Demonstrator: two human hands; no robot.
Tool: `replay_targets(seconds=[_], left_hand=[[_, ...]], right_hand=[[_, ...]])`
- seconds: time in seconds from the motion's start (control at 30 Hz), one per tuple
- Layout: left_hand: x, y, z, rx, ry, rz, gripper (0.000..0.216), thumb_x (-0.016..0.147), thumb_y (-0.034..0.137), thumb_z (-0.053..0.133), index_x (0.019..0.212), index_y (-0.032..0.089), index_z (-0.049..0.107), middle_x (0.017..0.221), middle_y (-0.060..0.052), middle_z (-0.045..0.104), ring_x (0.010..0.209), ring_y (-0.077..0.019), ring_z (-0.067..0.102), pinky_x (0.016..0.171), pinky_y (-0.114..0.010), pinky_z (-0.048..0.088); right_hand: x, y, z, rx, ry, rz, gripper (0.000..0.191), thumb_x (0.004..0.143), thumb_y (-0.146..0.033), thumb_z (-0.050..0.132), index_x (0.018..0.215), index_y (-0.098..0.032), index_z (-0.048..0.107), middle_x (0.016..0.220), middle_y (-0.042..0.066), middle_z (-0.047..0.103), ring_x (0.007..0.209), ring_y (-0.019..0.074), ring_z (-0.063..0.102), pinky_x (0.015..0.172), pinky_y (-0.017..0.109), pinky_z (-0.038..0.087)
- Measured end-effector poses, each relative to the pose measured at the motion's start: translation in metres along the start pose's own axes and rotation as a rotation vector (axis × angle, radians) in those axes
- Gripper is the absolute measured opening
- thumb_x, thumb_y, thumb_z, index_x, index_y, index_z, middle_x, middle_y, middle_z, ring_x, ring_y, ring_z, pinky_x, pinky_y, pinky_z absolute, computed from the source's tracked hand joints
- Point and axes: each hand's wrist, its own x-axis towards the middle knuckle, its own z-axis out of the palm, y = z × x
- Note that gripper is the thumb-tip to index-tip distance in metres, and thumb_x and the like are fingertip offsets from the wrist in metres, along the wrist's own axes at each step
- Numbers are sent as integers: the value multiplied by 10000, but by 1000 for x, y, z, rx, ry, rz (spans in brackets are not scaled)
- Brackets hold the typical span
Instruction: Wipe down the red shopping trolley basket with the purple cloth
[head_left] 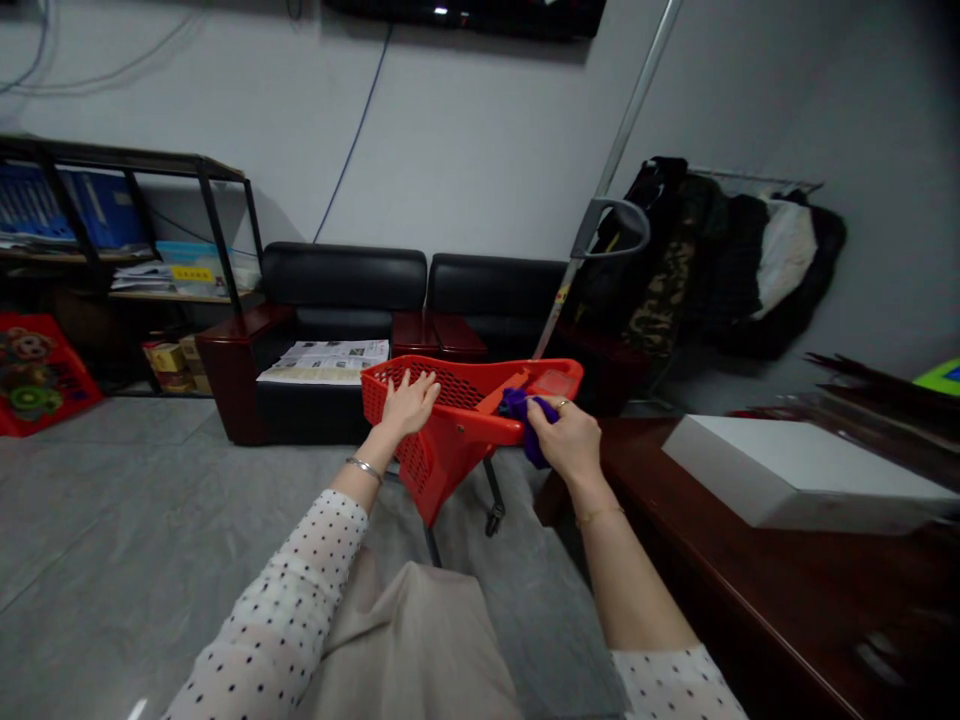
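Note:
In front of me a small red shopping cart with a perforated basket stands on the grey floor, on dark legs with a caster showing. My left hand rests on the cart's near rim at the left, fingers spread. A bunched purple cloth is gripped in my right hand against the right end of the cart, by its handle. Part of the cloth hangs below the fingers. The palm side of my right hand is hidden.
Behind stands a black sofa with newspapers on its seat. A grey crutch-like pole leans beyond the cart. To the right, a white box sits on a dark wooden table. Clothes hang at the back right; a shelf stands left.

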Motion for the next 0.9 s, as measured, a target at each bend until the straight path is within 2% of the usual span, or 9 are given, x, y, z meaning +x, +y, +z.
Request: replay_targets(seconds=[0.07,0.13,0.3,0.43,0.57,0.63,0.73,0.8,0.9], left_hand=[[8,5,20,-7,-77,53,596,1021,523,138,1493,273,403,1564,-31,398,1494,-297,223,1189,-606,151],[9,13,38,-29,-93,80,598,1028,505,107,1425,279,495,1478,-39,522,1422,-270,381,1181,-592,196],[5,39,63,35,-31,175,578,1038,471,130,1305,276,604,1175,-55,712,1138,-208,633,1215,-554,73],[4,42,70,34,-59,251,541,1027,496,189,1384,298,544,1266,-56,684,1224,-207,588,1222,-498,123],[-7,-10,56,49,-79,202,570,1018,511,186,1457,278,465,1465,-63,536,1404,-256,418,1195,-541,186],[-17,-51,45,143,-94,21,590,1003,545,205,1456,274,469,1523,-53,459,1451,-302,333,1186,-588,161],[-30,-96,37,190,-268,-50,639,1012,500,101,1390,262,558,1439,-56,558,1438,-270,365,1189,-513,207],[-35,-107,38,190,-324,-47,682,1005,521,71,1379,243,569,1453,-51,542,1464,-267,312,1186,-502,226],[-40,-104,40,190,-358,-52,688,996,549,82,1432,227,507,1532,-37,438,1497,-277,213,1191,-509,219]], right_hand=[[-11,-13,2,-33,-21,-184,303,871,-404,515,915,-201,736,960,82,753,887,214,671,838,320,481],[-17,-19,5,-89,-7,-292,279,885,-357,501,903,-191,725,968,81,746,889,202,654,850,311,461],[-4,9,0,-268,40,-183,263,865,-354,513,843,-183,712,876,76,729,793,200,616,744,304,419],[14,51,-18,-323,24,-66,302,850,-404,507,860,-191,721,901,84,729,819,217,621,697,302,399],[41,85,-37,-442,-63,41,324,837,-417,508,869,-184,731,900,99,725,794,225,615,649,305,368],[53,93,-38,-525,-102,66,328,837,-414,511,846,-174,734,879,112,723,771,230,610,631,311,349],[53,87,-19,-642,-92,48,346,856,-394,502,828,-144,739,843,136,715,728,228,595,629,324,337],[39,73,4,-681,-77,-21,354,880,-369,485,835,-129,741,820,140,709,711,221,585,650,333,344],[18,58,27,-649,-103,-201,332,906,-341,483,865,-131,737,833,126,705,777,221,588,719,338,366]])
